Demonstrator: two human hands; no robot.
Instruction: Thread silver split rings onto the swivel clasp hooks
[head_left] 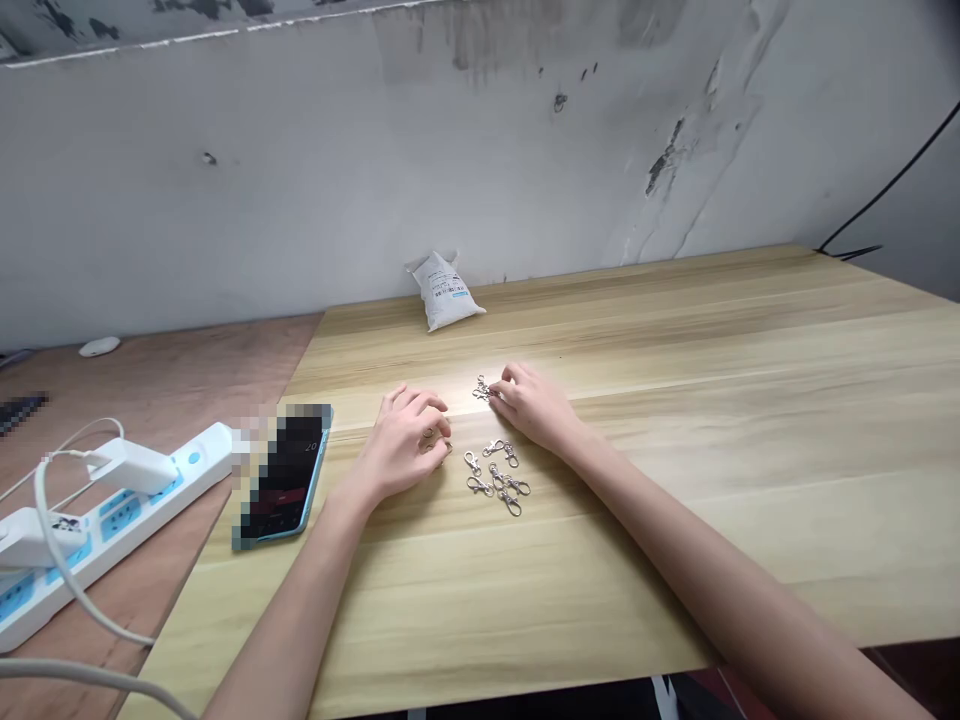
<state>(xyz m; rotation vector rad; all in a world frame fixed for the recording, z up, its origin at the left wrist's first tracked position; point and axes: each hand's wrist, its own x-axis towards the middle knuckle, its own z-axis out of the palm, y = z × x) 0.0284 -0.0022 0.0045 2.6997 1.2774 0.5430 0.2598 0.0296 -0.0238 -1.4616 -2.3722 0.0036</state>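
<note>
Scuffed wall (300, 220) rises beyond our hands, behind a wood-grained table (750, 420). Our right hand (529, 402) has thumb and forefinger at the edge of a small heap of metal clips (480, 390); whether they pinch one or only touch it, we cannot tell. Our left hand (409, 437) curls loosely over shiny bits of metal (429, 433), and its grip is unclear too. Between the hands and nearer to us lies a loose scatter of clips (497, 476). We judge these light, hard and a little slick, hardly fragile, best taken by the stiff body between thumb and fingertip, since the ring end probably swivels. Left of the left hand, a phone (289, 480) shows "20" on its partly pixelated screen. Beyond the hands, a white packet (446, 292) bears print too small to read. Farther left lies a white power strip (202, 452).
</note>
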